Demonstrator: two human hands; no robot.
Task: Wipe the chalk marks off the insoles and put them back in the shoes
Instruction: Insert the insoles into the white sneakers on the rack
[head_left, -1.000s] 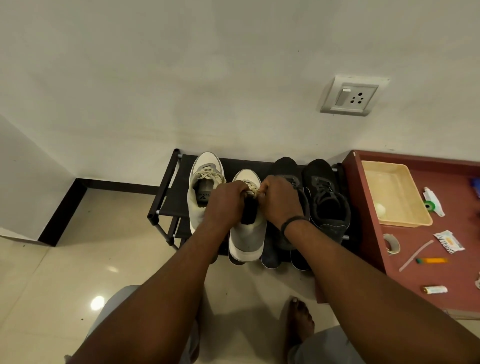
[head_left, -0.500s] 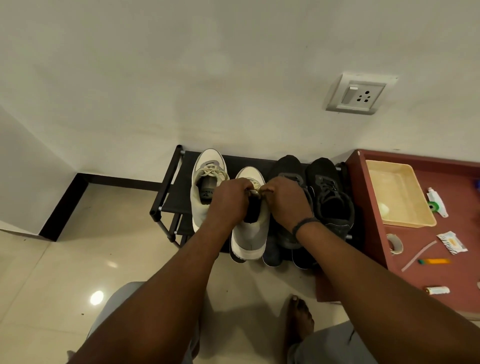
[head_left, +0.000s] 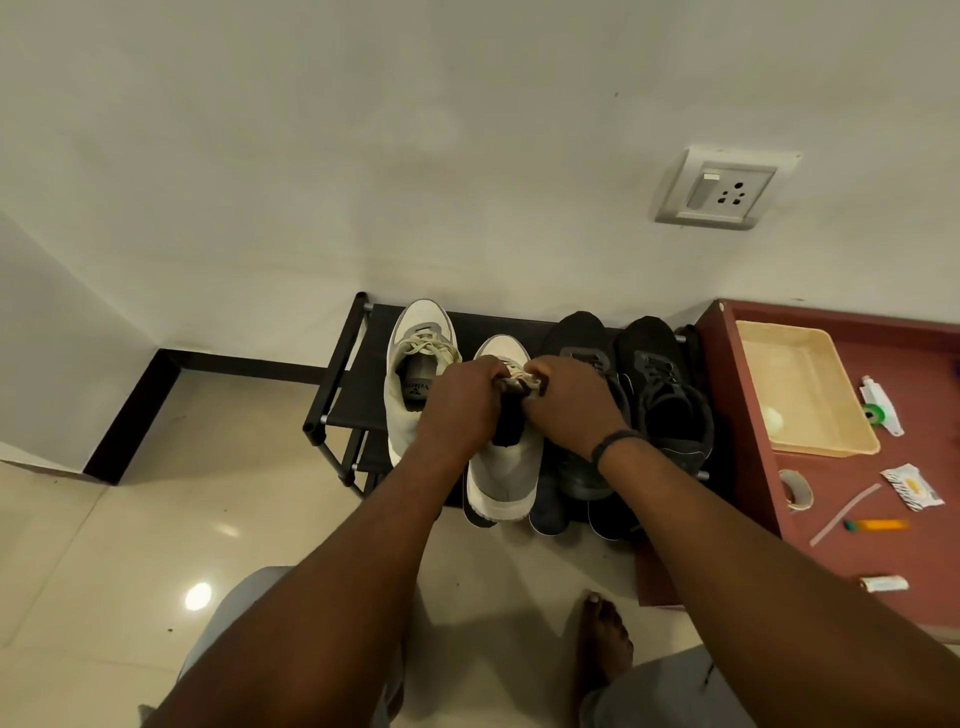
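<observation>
While the white shoe (head_left: 501, 467) sits on the rack (head_left: 358, 410), left hand (head_left: 462, 410) and right hand (head_left: 569, 410) pinch its laces (head_left: 519, 382).

Two cream-white shoes (head_left: 415, 374) with beige laces stand left of two black shoes (head_left: 665, 395) on a black rack (head_left: 343, 374). At right, the maroon counter (head_left: 883, 551) carries a pale yellow tray (head_left: 810, 447) and an orange pen (head_left: 878, 526); the wall socket (head_left: 719, 189) is white.
</observation>
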